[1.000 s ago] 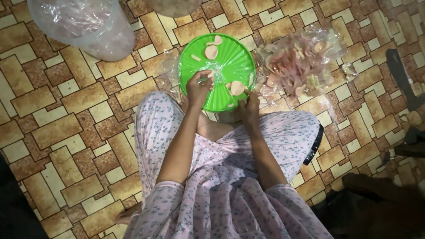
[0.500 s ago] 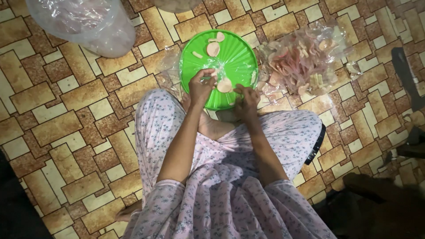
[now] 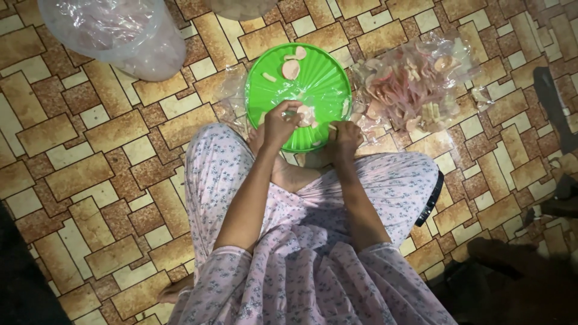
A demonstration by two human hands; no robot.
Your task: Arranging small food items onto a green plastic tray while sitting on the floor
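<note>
From the head camera, looking straight down at a person sitting cross-legged on a patterned tile floor (image 3: pixel 90 174), a round green plate (image 3: pixel 322 78) lies just past the knees. A few pale peeled pieces (image 3: pixel 291 70) rest at its far side, so some of the work looks done, while a heap of pinkish skins and scraps (image 3: pixel 409 90) is spread on a clear plastic sheet (image 3: pixel 457 54) just right of the plate; how much is left cannot be told. The left hand (image 3: pixel 280 122) hovers over the near part of the plate, fingers curled and pinched together on a pale piece (image 3: pixel 306 114). The right hand (image 3: pixel 345 136) sits at the plate's near right rim, fingers closed, seemingly around something thin, though what it grips is too small to tell. Both forearms reach forward from the lap, elbows bent, wrists close together. A bulging clear plastic bag (image 3: pixel 114 33) lies well apart at the upper left.
</note>
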